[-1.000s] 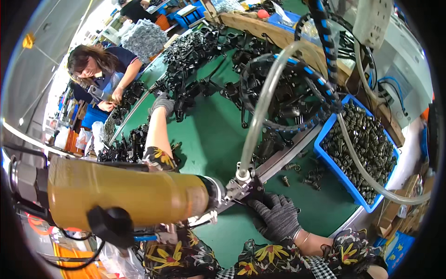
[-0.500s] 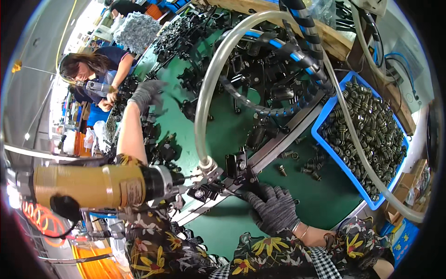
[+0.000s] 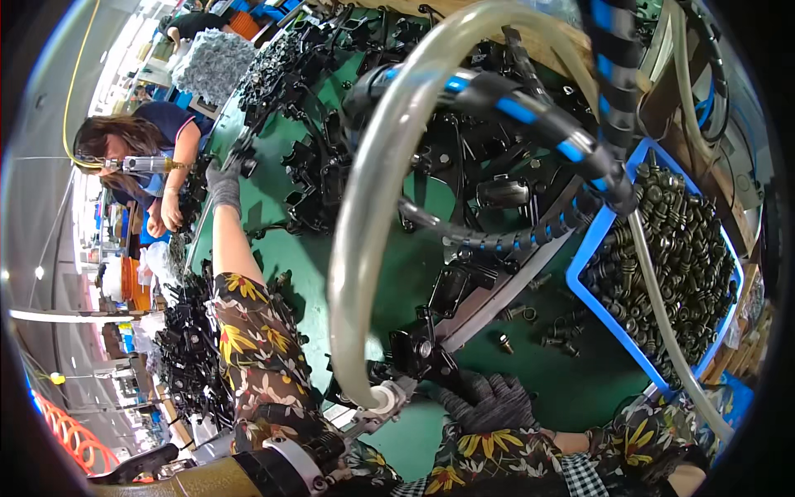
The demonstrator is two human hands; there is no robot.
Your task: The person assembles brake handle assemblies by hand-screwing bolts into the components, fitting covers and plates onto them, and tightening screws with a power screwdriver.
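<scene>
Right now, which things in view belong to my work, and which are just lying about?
Likely in use:
black part at the left hand
black part by the right hand
yellow tool
clear hose

Seemingly just lying about:
background grey heap
whitish plastic bag

Bare green table [image 3: 310, 269] lies between the left forearm and a thick clear hose [image 3: 364, 248], leaving a path up to the left hand [image 3: 224, 184]. The hose arches over the middle, and a black-and-blue cable [image 3: 542, 124] crosses beyond it; both block the way to the dark parts [image 3: 501, 192] behind. Right of the rail [image 3: 501, 305], scattered bolts [image 3: 506, 343] interrupt open green between the right hand [image 3: 489, 404] and the raised rim of the blue bin [image 3: 590, 258].
</scene>
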